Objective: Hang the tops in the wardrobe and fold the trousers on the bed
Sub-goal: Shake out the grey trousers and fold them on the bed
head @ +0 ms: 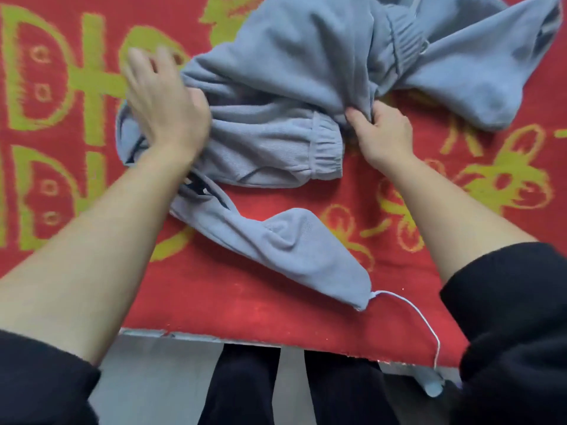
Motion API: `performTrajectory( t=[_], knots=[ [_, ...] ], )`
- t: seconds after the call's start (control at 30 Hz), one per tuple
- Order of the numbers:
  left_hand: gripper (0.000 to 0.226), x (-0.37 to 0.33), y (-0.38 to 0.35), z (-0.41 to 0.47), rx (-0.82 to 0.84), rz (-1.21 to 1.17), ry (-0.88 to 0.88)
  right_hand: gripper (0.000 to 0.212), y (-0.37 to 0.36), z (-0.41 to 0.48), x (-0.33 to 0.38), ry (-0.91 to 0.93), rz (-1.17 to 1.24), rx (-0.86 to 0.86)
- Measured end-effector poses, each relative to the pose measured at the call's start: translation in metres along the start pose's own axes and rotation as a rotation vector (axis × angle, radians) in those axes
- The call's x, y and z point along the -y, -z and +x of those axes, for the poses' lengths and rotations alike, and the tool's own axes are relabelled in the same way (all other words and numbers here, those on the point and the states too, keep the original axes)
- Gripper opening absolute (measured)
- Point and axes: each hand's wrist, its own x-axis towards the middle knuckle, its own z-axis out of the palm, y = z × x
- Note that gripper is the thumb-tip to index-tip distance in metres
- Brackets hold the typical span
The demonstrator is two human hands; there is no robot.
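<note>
Left hand is lying blurred on the garment's left edge, fingers spread loose, gripping nothing. The grey garment is sprawling crumpled across the red blanket. Right hand is pinching a fold on the garment's right side, fingers curled tight on the cloth. A white cord is trailing from the garment's near corner.

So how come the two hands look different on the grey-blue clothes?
The left hand rests on top of the grey-blue garment with fingers spread; the right hand curls its fingers and pinches a fold of it. The left hand looks blurry; the right hand looks sharp. Both touch the same garment on the red blanket, and both arms are bare with black sleeves pushed up.
</note>
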Motion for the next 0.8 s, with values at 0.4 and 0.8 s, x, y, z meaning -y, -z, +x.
performTrajectory(
  t=[0.4, 0.8],
  knots=[
    [0.037, -0.1, -0.05, -0.118, 0.469, -0.057, -0.158, 0.055, -0.002, -0.024, 0.001, -0.049, 0.182, -0.032],
    [0.019, 0.03, 0.002, -0.191, 0.538, -0.089, -0.051, 0.086, -0.026, -0.157, 0.046, 0.678, -0.301, -0.296]
  ],
)
